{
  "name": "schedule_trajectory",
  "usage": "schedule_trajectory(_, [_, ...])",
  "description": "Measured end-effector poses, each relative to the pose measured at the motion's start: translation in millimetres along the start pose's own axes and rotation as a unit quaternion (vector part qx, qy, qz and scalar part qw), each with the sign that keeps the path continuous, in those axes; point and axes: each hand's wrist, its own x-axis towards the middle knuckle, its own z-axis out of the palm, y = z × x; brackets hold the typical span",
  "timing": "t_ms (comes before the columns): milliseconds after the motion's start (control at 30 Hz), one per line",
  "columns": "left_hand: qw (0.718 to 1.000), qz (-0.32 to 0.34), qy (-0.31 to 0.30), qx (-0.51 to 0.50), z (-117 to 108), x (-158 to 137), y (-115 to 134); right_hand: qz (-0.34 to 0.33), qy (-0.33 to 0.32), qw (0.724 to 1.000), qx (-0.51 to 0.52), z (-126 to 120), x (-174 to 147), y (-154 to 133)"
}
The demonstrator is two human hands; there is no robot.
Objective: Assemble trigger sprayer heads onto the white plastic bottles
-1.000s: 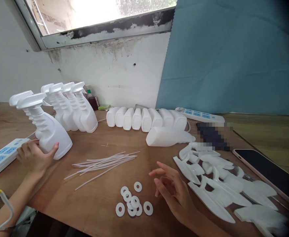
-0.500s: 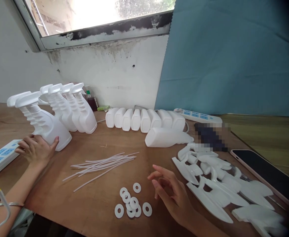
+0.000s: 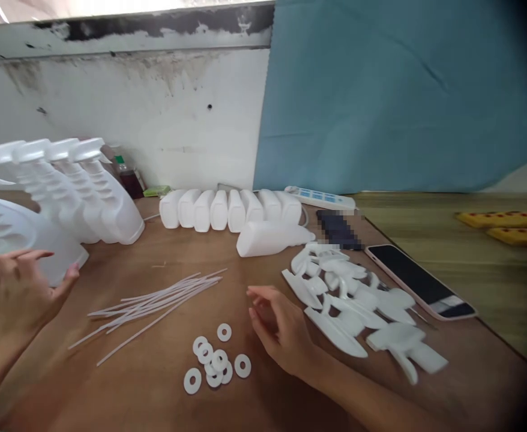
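Left hand (image 3: 18, 294) has just opened off the front spray bottle (image 3: 51, 243), fingers spread; I can't tell about contact. Bottle looks set down, toward the left edge of the surface (image 3: 132, 384): long axis upright, leaning left, trigger rightward. Right hand (image 3: 284, 333): loosely curled, empty.

Spray bottles (image 3: 118, 207), left of frame, were smooth, glossy plastic; lying bottles (image 3: 219, 211) at centre looked plastic, more matt. Trigger heads (image 3: 338, 333), lower right, were glossy plastic; washers (image 3: 225, 362), lower centre, smooth and matt. Tabletop (image 3: 155, 393) looked like smooth wood; the upper-right curtain (image 3: 380, 102) was matt cloth.
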Motion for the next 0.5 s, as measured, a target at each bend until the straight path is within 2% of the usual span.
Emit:
schedule_trajectory(67, [0.988, 0.1, -0.117, -0.016, 3, 0, 28, 0.002, -0.008, 0.995, -0.097, 0, 3, -1])
schedule_trajectory(100, [0.966, 0.159, -0.195, -0.062, 5, -2, 46, 0.009, -0.013, 0.988, -0.151, 1, 4, -1])
schedule_trajectory(167, [0.893, 0.233, -0.349, -0.165, 7, -10, 84, 0.029, -0.018, 0.965, -0.259, 2, 4, -2])
schedule_trajectory(200, [0.846, 0.258, -0.425, -0.192, 9, -16, 104, 0.038, -0.018, 0.952, -0.304, 3, 4, -3])
schedule_trajectory(267, [0.755, 0.309, -0.527, -0.239, 13, -26, 138, 0.054, -0.018, 0.93, -0.364, 6, 3, -3])
schedule_trajectory(300, [0.721, 0.326, -0.558, -0.25, 16, -29, 151, 0.06, -0.02, 0.923, -0.379, 6, 2, -3])
schedule_trajectory(367, [0.693, 0.333, -0.581, -0.266, 25, -33, 168, 0.073, -0.028, 0.918, -0.388, 8, 0, -1])
schedule_trajectory(500, [0.695, 0.31, -0.584, -0.284, 46, -37, 177, 0.069, -0.067, 0.922, -0.374, 7, 0, 3])
